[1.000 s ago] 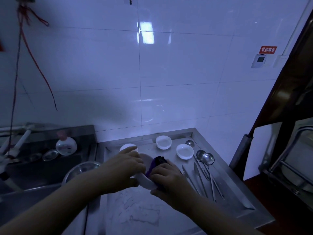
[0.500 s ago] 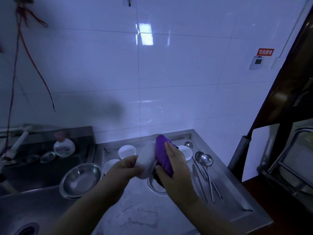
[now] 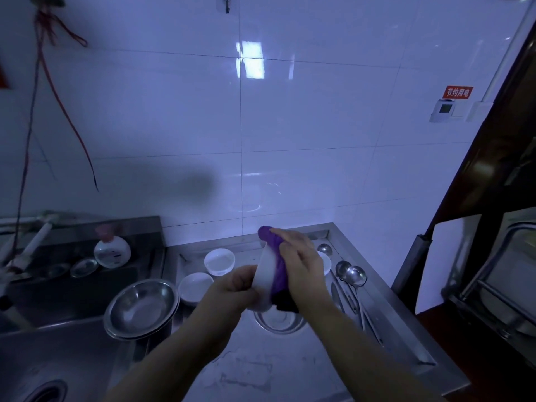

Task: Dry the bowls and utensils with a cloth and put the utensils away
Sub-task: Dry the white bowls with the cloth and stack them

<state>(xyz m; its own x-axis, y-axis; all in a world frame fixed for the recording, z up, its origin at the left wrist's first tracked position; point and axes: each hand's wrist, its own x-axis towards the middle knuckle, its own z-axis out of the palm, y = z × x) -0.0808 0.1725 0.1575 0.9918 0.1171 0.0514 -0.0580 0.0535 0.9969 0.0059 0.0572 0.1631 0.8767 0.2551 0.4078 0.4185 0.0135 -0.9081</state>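
Observation:
My left hand grips a white bowl on its edge, lifted above the steel counter. My right hand presses a purple cloth into the bowl's open side. Two white bowls stand on the counter behind my left hand; a third peeks out behind my right hand. Steel ladles and utensils lie in a row along the right of the counter. A small steel bowl sits below the lifted bowl.
Stacked steel bowls rest at the sink's edge. The sink is at lower left, with a soap bottle and small dishes behind it. The counter's raised rim runs on the right, beside a dark wooden frame.
The bowl was down near the counter a second ago; both hands lifted it upright, and my right hand has slid the cloth over its inside.

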